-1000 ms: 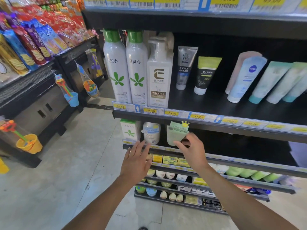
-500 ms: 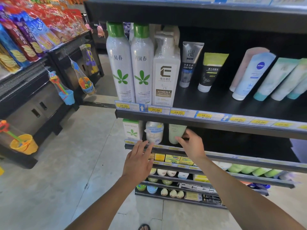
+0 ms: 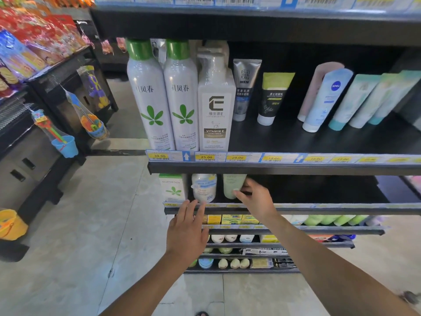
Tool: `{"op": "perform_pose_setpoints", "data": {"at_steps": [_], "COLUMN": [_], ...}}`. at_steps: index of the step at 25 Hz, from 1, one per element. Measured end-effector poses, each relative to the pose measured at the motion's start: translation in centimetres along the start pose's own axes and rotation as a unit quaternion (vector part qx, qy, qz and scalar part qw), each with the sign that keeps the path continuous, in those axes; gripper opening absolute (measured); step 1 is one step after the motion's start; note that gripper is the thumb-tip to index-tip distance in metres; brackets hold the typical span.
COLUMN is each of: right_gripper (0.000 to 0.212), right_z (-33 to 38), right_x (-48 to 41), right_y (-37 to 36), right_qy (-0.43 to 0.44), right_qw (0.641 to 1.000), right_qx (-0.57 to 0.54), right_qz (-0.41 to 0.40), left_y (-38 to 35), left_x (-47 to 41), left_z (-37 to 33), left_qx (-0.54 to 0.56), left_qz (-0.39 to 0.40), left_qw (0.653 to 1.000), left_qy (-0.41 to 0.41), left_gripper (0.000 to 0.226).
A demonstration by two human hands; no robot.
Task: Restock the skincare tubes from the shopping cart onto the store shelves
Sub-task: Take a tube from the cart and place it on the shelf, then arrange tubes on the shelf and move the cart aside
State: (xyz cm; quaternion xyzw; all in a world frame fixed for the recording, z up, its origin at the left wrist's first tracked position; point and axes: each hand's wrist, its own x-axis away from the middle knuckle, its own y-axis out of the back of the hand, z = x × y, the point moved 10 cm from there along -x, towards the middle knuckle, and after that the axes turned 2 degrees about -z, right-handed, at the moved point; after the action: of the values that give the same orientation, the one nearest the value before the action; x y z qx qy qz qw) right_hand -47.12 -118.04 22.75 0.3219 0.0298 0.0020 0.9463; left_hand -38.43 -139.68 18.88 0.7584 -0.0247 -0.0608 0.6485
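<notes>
A pale green skincare tube (image 3: 232, 184) stands on the second shelf (image 3: 319, 207), its top hidden under the shelf above. My right hand (image 3: 256, 198) grips its lower end with thumb and fingers. My left hand (image 3: 186, 229) hovers open below and to the left, its fingertips near the shelf's front edge under a white jar (image 3: 204, 188). A white box with a green leaf (image 3: 173, 188) stands left of the jar. No shopping cart is in view.
The upper shelf (image 3: 284, 166) carries two tall spray cans (image 3: 166, 99), a Vitamin E pump bottle (image 3: 216, 103) and several leaning tubes (image 3: 325, 99). Right of my right hand the second shelf is bare black. Lower shelves hold small boxes and bottles. Toy buckets (image 3: 65, 144) hang at left.
My right hand has pushed the green tube back onto the second shelf, under the shelf above. The left hand has stayed open near the shelf edge. My view has moved closer.
</notes>
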Motion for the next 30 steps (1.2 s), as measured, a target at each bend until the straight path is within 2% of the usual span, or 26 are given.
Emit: {"op": "perform_pose_setpoints", "data": {"at_steps": [5,10,13,19,26,30], "right_gripper": [0.051,0.044,0.044,0.048,0.060,0.059], "right_z": [-1.9,-2.3,-2.4,-2.0,-4.0,-7.5], "right_x": [2.0,5.6,8.0,15.0,27.3,35.0], "right_y": [0.6,3.9,7.3,16.7,30.9,38.5], "right_qy": [-0.030,0.017,0.036,0.060,0.040,-0.017], "right_qw": [0.996,0.984,0.975,0.953,0.915,0.899], "right_qx": [0.083,0.174,0.214,0.266,0.330,0.345], "right_qz": [-0.005,-0.038,-0.054,-0.135,-0.227,-0.268], "left_y": [0.1,0.8,2.4,7.0,10.0,9.7], "left_x": [-0.3,-0.2,0.3,3.4,9.7,12.8], "left_z": [-0.1,-1.0,-3.7,-13.6,-31.2,-41.9], "left_qx": [-0.018,-0.019,-0.021,-0.026,-0.020,-0.013], "left_qz": [0.011,0.014,-0.006,-0.106,-0.134,-0.124], "left_qw": [1.000,1.000,0.999,0.985,0.958,0.942], "left_qy": [-0.009,-0.012,-0.043,-0.137,-0.254,-0.311], "left_gripper": [0.073,0.072,0.068,0.062,0.069,0.069]}}
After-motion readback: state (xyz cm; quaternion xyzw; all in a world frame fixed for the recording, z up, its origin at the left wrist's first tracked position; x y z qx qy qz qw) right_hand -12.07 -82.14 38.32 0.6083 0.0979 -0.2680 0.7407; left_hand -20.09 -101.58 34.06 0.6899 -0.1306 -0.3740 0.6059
